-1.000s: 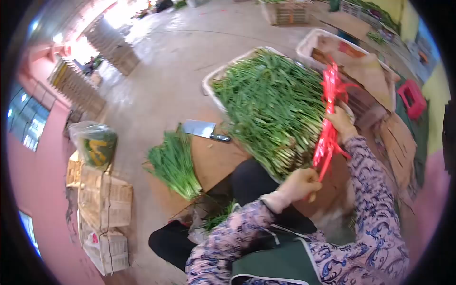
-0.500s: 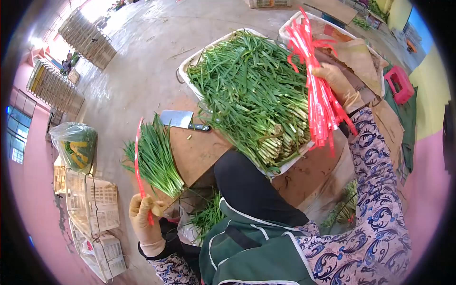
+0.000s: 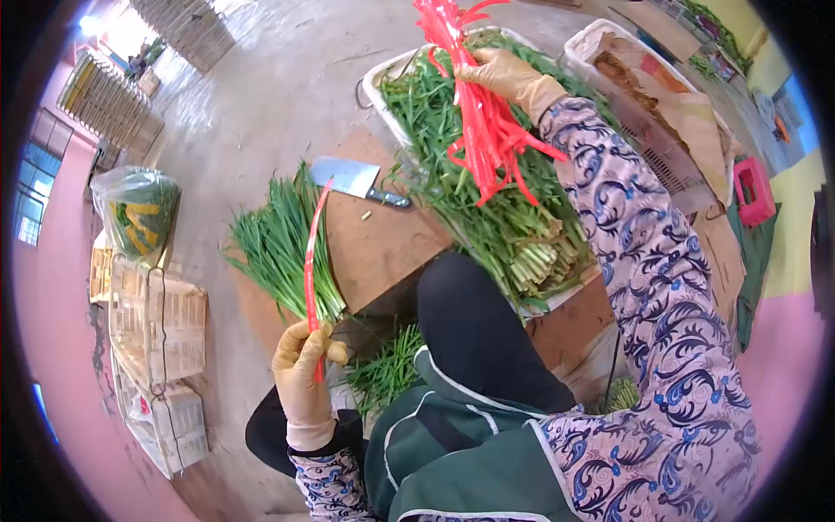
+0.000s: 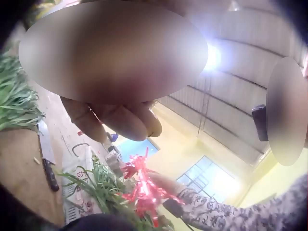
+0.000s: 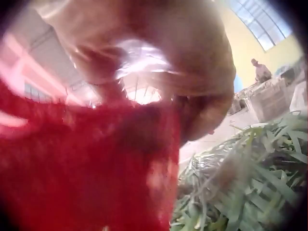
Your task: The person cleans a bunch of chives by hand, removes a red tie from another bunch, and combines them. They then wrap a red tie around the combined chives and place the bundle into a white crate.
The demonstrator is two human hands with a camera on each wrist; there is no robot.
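In the head view my gloved left hand (image 3: 304, 374) pinches a single red plastic strip (image 3: 311, 261), which stands up from the fingers. The strip overlaps a fanned bunch of long green chives (image 3: 283, 244) on a brown board (image 3: 374, 252). My gloved right hand (image 3: 504, 76) grips a thick bundle of red plastic strips (image 3: 491, 143) by its middle, over a crate heaped with green stalks (image 3: 435, 165). That bundle fills much of the right wrist view as a red blur (image 5: 86, 168). A blurred patch hides most of the left hand in the left wrist view.
A cleaver (image 3: 352, 178) with a black handle lies on the board beside the chives. Stacked white crates (image 3: 161, 348) and a bagged green load (image 3: 139, 213) stand at the left. A second crate (image 3: 591, 35) with cardboard and a pink stool (image 3: 754, 191) are at the right.
The left hand has parted from the bundle and moved left with one red strip. The right hand, still gripping the bundle, now sits farther left and forward over the crate of greens.
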